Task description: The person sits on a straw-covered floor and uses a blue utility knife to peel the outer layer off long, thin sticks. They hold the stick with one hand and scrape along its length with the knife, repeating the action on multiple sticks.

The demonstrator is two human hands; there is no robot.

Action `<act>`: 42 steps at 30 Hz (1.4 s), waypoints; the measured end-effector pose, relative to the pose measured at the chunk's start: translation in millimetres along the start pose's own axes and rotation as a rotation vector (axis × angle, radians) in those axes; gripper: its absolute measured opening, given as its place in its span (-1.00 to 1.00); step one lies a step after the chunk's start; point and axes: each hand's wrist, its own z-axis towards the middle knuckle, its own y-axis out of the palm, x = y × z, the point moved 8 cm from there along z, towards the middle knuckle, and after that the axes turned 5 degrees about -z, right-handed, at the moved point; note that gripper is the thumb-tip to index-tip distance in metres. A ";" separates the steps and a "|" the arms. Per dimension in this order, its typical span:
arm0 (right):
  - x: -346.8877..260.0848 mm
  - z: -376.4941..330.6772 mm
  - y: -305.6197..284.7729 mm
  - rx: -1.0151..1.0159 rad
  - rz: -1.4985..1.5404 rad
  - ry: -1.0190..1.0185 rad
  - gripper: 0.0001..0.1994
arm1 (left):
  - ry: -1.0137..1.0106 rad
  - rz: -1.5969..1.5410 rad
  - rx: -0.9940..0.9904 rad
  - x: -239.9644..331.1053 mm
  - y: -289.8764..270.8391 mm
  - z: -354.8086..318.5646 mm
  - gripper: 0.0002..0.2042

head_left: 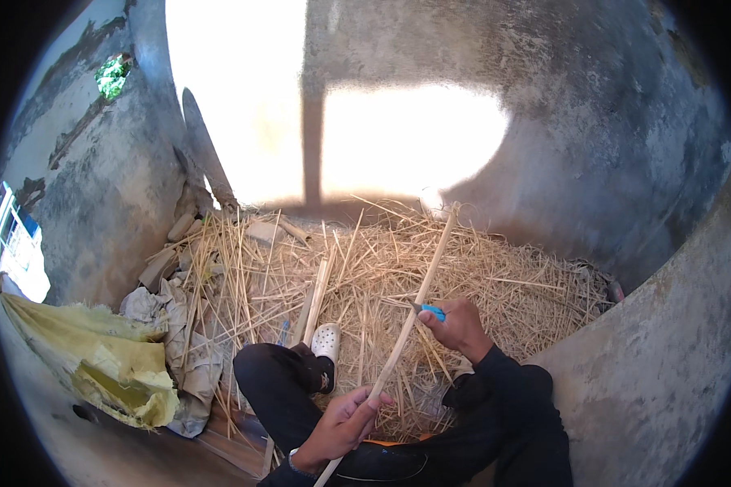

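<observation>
Head view: straw-strewn concrete floor (642, 381), both grips (345, 418) (459, 325) around a bamboo strip (418, 296).

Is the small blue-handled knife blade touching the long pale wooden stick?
Touching. In the head view the right hand holds the small blue-handled knife with its blade tip meeting the long pale wooden stick, which the left hand grips lower down.
</observation>
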 end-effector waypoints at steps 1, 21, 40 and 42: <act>-8.8 -4.3 1.5 0.004 0.037 -0.052 -0.23 | -0.001 0.033 0.015 0.9 -0.1 2.3 -0.71; 49.5 51.2 -28.0 0.209 -0.269 -0.038 -0.25 | 0.028 0.096 0.055 12.3 9.2 14.6 -0.72; -80.3 -30.0 -13.8 -0.161 -0.162 -0.335 -0.28 | -0.050 -0.454 0.116 6.3 0.8 28.3 -0.67; -79.9 -29.3 -13.1 -0.103 -0.146 -0.323 -0.28 | -0.055 -0.505 0.125 2.1 -0.4 25.6 -0.67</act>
